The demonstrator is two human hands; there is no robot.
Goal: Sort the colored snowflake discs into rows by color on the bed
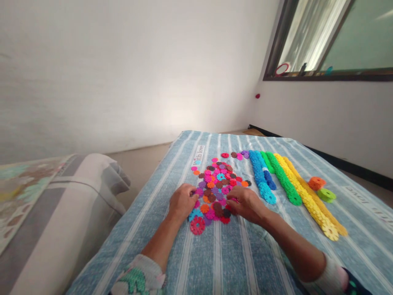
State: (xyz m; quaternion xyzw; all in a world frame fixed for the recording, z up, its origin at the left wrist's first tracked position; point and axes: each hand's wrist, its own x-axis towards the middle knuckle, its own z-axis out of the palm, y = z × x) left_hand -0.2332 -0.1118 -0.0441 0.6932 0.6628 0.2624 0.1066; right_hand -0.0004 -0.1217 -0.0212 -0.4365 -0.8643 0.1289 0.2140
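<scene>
A loose pile of notched plastic discs (218, 192) in pink, red, purple, brown, orange and black lies on the striped blue cloth (172, 262). My left hand (183, 200) rests at the pile's left edge, its fingers curled together beside purple and pink discs. Across from it, my right hand (247, 203) reaches in from the right with fingertips bent down among the discs. What either hand pinches is hidden by the fingers. Close to my left hand lie a larger pinkish-red disc (197, 225) and some light-blue discs (195, 214).
To the right lie long rows of overlapping discs: a blue row (259, 176), a green row (284, 179) and yellow rows (307, 198). Beyond them sit an orange stack (316, 182) and a lime stack (326, 195). A grey-and-white covered surface (76, 213) stands at left.
</scene>
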